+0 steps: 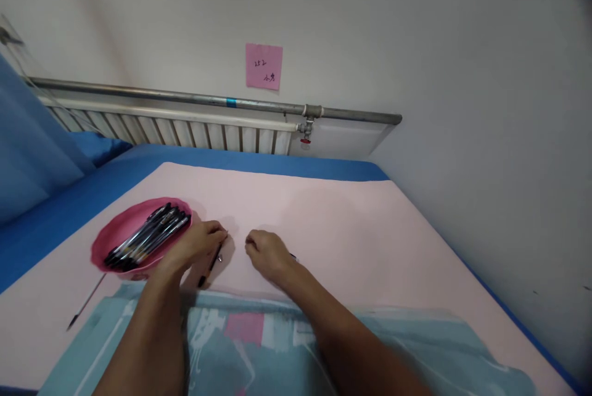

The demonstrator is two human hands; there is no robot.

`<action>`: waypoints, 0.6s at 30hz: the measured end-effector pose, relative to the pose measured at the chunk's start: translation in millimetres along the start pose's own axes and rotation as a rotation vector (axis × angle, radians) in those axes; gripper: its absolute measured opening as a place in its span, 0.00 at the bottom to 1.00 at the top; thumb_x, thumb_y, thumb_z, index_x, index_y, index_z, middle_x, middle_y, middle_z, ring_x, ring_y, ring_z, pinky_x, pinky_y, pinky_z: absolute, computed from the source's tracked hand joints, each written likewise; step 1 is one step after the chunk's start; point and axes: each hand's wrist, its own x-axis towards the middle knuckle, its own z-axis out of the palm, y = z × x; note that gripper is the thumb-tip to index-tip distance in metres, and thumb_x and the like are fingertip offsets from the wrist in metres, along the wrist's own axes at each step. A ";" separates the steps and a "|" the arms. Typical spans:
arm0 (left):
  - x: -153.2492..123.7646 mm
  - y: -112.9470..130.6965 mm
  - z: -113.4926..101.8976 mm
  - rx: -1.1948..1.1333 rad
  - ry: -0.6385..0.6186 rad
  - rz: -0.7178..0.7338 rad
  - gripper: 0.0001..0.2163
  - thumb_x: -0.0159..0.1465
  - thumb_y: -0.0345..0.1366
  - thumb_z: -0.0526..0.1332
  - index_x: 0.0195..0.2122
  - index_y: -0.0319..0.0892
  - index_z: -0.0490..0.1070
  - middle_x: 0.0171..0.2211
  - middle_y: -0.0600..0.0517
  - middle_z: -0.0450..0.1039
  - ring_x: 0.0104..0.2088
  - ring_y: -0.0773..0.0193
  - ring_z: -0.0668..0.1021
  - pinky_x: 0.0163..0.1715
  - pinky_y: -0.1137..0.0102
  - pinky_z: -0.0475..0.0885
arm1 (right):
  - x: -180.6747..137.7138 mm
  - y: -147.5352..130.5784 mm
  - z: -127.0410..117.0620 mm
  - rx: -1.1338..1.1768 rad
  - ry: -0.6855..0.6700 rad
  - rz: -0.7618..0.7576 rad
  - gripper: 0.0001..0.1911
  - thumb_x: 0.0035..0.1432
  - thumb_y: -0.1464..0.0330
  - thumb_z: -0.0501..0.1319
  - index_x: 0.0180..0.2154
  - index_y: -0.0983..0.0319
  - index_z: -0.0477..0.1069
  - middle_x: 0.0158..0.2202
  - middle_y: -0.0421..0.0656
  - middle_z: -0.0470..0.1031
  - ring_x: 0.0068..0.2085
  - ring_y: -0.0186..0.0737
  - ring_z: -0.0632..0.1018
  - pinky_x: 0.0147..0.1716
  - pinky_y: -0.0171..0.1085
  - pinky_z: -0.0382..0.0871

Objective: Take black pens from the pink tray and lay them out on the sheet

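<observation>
Head camera view: a dark pen with an orange band is seen slanting on the pink sheet, its upper end reaching up to the fingertips of the left hand. The left grip is drawn together at the fingers, but whether the pen is pinched or merely touched cannot be told. A small shiny piece is seen just beside the pen. To the right, the right hand is held low over the sheet with its fingers curled inward; whether anything is gripped inside cannot be told, as the fingertips are hidden. Behind its wrist, a small dark-and-white object is partly covered.

On the left, a pink basket is set near the left forearm, and a bundle of dark and clear pens is heaped in it. In front of the basket, a thin pale rod with a dark end is laid aslant. Patterned teal fabric is spread along the near side, below the forearms.

Beyond the sheet, a blue border is shown, then a white radiator, a metal pipe and a red-handled valve. A pink note is stuck to the wall above; a blue curtain is hung at left.
</observation>
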 end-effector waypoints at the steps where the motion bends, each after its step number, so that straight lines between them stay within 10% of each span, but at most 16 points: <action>1: -0.2 0.4 -0.9 0.000 0.024 -0.013 0.10 0.55 0.39 0.51 0.27 0.40 0.68 0.25 0.52 0.72 0.23 0.67 0.69 0.22 0.73 0.60 | -3.1 2.0 -8.0 -0.093 -0.009 0.042 0.10 0.56 0.70 0.50 0.34 0.63 0.69 0.34 0.44 0.73 0.35 0.36 0.72 0.32 0.33 0.59; 8: -2.0 -0.6 -3.1 0.274 -0.002 -0.092 0.07 0.52 0.34 0.53 0.27 0.39 0.69 0.26 0.48 0.74 0.27 0.63 0.73 0.24 0.72 0.61 | -20.4 12.9 -40.8 -0.248 -0.192 0.203 0.08 0.48 0.74 0.53 0.32 0.65 0.69 0.33 0.48 0.71 0.31 0.39 0.71 0.26 0.34 0.56; 18: -9.1 -7.0 -4.5 0.286 -0.099 -0.111 0.07 0.48 0.34 0.56 0.28 0.40 0.68 0.27 0.49 0.74 0.28 0.62 0.74 0.23 0.73 0.62 | 23.4 8.4 9.2 0.186 -0.051 0.253 0.06 0.50 0.70 0.57 0.32 0.61 0.71 0.32 0.41 0.74 0.30 0.32 0.72 0.24 0.28 0.59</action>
